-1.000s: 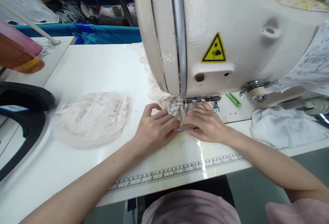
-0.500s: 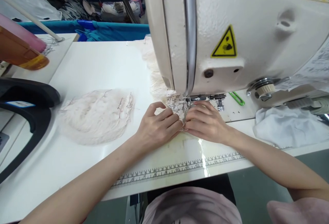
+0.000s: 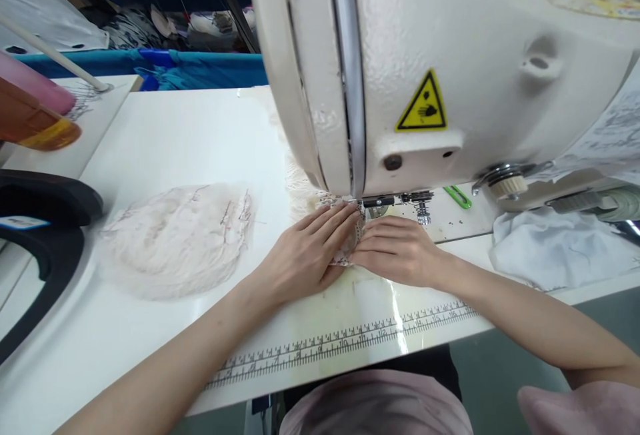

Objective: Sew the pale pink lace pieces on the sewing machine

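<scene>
1. A small lace piece (image 3: 350, 238) lies at the frame's centre, under the presser foot (image 3: 381, 202) of the sewing machine (image 3: 450, 68).
2. The left hand (image 3: 305, 255) presses it flat, fingers outstretched.
3. The right hand (image 3: 397, 252) lies flat just beside, fingertips touching the lace.
4. A pale lace pile (image 3: 175, 238) sits at centre left on the table (image 3: 190, 135).

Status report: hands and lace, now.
Left hand flat on lace, fingers straight. Right hand pressing lace beside it. Lace at presser foot. Nothing between hands and foot.
</scene>
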`<state>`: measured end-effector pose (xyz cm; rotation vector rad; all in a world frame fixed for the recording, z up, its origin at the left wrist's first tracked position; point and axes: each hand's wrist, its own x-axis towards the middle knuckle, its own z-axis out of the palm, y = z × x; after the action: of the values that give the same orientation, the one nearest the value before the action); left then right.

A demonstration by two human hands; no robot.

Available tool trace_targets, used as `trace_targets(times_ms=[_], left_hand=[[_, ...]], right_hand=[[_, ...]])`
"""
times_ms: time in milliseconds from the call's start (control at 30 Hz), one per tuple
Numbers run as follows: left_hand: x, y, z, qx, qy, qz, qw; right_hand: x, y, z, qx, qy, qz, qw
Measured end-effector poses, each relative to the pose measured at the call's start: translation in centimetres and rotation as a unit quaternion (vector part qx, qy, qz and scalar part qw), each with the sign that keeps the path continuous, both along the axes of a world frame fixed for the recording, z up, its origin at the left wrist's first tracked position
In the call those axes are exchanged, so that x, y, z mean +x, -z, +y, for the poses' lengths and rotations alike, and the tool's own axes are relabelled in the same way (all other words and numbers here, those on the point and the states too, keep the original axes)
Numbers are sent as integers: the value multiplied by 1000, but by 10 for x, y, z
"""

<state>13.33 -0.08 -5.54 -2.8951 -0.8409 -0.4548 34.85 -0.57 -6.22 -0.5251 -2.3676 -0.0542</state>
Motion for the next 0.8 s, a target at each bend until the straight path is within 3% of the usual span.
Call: trace_targets(times_ms=[800], left_hand=[[-2, -7, 8, -9, -1, 30, 1000]], right_hand=[[-3, -2, 0, 39, 3, -21, 999]])
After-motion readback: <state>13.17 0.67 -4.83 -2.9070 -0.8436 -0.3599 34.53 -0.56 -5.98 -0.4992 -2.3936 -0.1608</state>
